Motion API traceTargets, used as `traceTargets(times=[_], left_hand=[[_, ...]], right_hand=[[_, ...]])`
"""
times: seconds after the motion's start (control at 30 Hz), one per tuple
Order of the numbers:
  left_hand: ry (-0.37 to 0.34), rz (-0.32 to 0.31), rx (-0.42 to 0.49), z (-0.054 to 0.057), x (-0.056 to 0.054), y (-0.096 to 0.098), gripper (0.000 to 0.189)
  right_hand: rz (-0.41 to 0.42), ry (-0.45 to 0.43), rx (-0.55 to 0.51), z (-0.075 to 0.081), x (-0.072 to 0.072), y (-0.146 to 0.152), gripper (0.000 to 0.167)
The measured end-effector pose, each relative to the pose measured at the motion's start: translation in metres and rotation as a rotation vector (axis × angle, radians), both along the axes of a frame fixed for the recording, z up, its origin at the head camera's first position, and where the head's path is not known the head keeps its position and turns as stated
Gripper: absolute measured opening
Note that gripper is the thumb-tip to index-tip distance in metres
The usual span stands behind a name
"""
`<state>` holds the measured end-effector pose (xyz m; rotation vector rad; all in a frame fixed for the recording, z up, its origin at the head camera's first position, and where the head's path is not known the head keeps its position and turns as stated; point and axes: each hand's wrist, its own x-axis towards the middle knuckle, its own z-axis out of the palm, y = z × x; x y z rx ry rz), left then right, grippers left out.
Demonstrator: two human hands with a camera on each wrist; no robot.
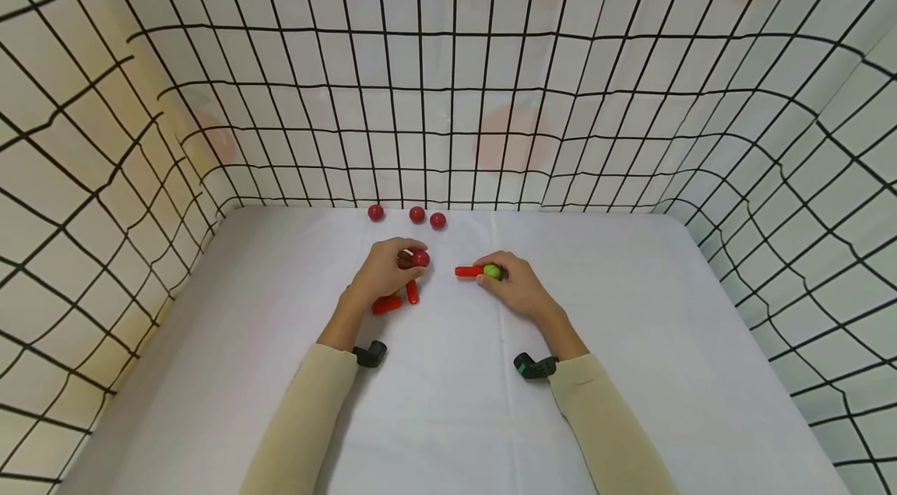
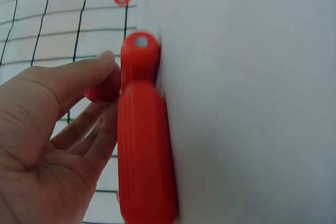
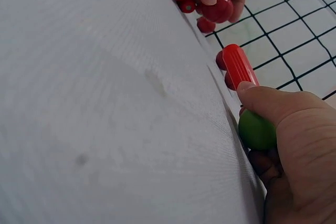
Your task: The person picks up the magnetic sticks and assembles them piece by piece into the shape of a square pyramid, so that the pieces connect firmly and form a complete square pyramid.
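Note:
In the head view my left hand pinches a red ball between thumb and fingers. Just below that hand lie two red ribbed handles, which look large in the left wrist view; a round hole shows in the end of one handle. To the right, my right hand grips another red ribbed handle that points left, its thumb on the near end. Against that end, within the same grip, sits a green ball. The fingers partly hide how the two meet.
Three red balls lie at the back edge of the white cloth-covered table. Black wire mesh stands along the back and both sides.

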<state>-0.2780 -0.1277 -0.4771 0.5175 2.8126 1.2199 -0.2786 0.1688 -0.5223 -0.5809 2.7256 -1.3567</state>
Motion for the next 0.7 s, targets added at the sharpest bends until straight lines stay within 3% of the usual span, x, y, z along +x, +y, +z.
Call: traceTargets(times=[0.4, 0.7], left_hand=[[0.028, -0.068, -0.053, 0.003, 0.007, 0.036, 0.042], [0.045, -0.087, -0.075, -0.005, 0.004, 0.041, 0.039]], right_hand=[[0.012, 0.025, -0.012, 0.0, -0.001, -0.002, 0.027], [0.026, 0.033, -0.001, -0.002, -0.003, -0.001, 0.028]])
